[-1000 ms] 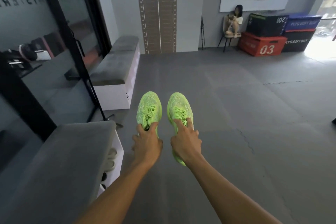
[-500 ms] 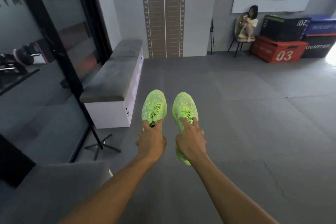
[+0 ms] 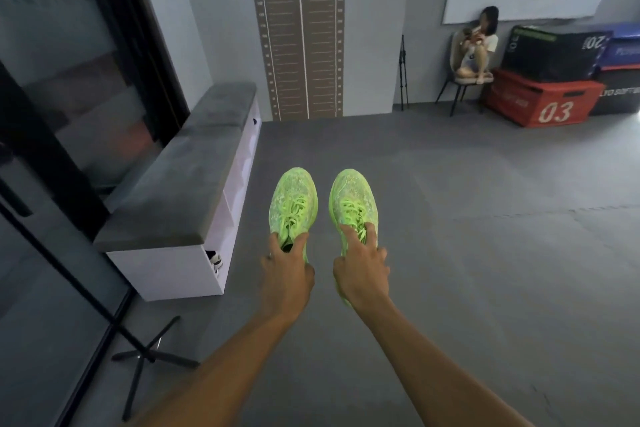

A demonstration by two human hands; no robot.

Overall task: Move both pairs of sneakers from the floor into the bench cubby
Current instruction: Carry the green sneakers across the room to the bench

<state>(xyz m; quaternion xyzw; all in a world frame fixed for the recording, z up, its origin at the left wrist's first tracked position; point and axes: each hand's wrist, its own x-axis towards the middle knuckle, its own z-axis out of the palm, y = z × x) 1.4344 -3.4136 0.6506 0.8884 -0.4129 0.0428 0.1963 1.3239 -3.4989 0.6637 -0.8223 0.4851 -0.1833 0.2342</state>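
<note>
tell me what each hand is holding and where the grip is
Left hand holds the left green sneaker, right hand the right green sneaker; each grip is at the shoe's collar opening.

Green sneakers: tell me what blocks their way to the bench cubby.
Nothing visible. The green sneakers, one in each hand, hang above bare floor; the bench cubby opens at left, with a shoe already in its near end.

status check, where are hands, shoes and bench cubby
Left hand gripping left neon green sneaker, right hand gripping right neon green sneaker. Both held above floor. Bench cubby ahead left, path clear.
</note>
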